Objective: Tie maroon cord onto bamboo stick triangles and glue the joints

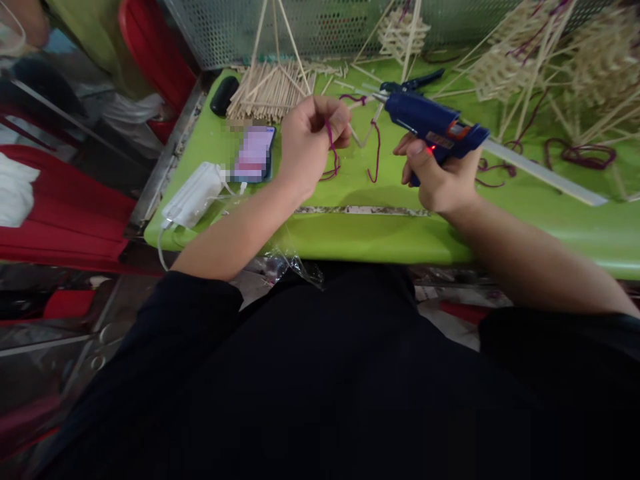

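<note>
My left hand [306, 150] is closed in a pinch at one corner of a small frame of thin wooden sticks [368, 137]. Purple yarn [334, 157] hangs from its fingertips, and another purple strand [377, 153] dangles from the frame. My right hand [443, 175] grips a blue hot glue gun [423, 119], its nozzle pointing left at the frame's upper right part. From the gun's back sticks out a long pale glue stick [550, 172]. A red light glows by the thumb. Whether the nozzle touches the frame I cannot tell.
Behind my left hand lies a pile of thin sticks [270, 93]. A phone [254, 155], a white power bank [195, 193] and a black case [225, 96] occupy the green table's [400, 240] left end. Stick structures [510, 67] with purple yarn stand right. Black-handled pliers [423, 80] lie behind the gun.
</note>
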Available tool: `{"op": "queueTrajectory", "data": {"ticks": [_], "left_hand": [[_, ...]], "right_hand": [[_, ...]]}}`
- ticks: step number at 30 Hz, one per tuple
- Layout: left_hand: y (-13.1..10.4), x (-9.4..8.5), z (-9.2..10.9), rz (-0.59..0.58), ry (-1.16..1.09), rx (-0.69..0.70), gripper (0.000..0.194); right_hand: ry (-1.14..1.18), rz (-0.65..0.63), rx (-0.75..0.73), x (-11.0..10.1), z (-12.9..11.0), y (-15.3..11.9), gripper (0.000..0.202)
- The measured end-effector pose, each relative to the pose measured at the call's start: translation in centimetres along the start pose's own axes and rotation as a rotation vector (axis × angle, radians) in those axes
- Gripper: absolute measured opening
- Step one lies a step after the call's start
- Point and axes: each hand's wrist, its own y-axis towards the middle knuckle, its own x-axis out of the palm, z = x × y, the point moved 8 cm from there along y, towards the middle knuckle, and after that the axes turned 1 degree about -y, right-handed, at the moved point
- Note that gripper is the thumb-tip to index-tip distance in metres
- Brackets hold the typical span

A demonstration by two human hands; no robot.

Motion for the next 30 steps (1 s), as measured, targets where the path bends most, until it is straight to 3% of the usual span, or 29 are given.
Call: {"op": "queueTrajectory", "data": {"ticks": [3,11,14,19,22,25,28,30], "left_hand": [[-0.1,0.1,0.8,-0.011,0.069,0.037,0.022],[-0.5,0.2,1.6,0.007,0.164,0.044,0.030],[-0.8,0.7,1.9,-0.011,0.168,0.057,0.022],[-1.3,0.3,1.6,0.142,0.049,-0.050,0.024],[-0.8,0.3,1.6,0.101,0.069,0.045,0.024],[1.0,-0.7,0.0,0.088,0.142,0.129,0.027],[2.7,-1.1,-1.3,-0.018,0.184,0.325,0.049],[3.2,-1.3,-2.0,-0.040,0.230,0.359,0.053]], "right_hand": [[-0.095,0.121,-0.030,-0.5,-1.0,0.0,0.051],[-0.062,0.150,-0.035,-0.2,-2.3,0.1,0.054],[-0.066,0.125,-0.031,-0.1,-2.2,0.0,0.054],[-0.060,0.115,-0.028,-0.1,-2.0,0.0,0.051],[-0.054,0.112,-0.019,0.0,-2.0,-0.1,0.050],[-0.046,0.100,-0.010,0.0,-1.8,-0.2,0.049],[-0.028,0.079,0.001,0.0,-1.6,-0.3,0.048],[-0.015,0.068,0.010,0.1,-1.6,-0.3,0.048]]}}
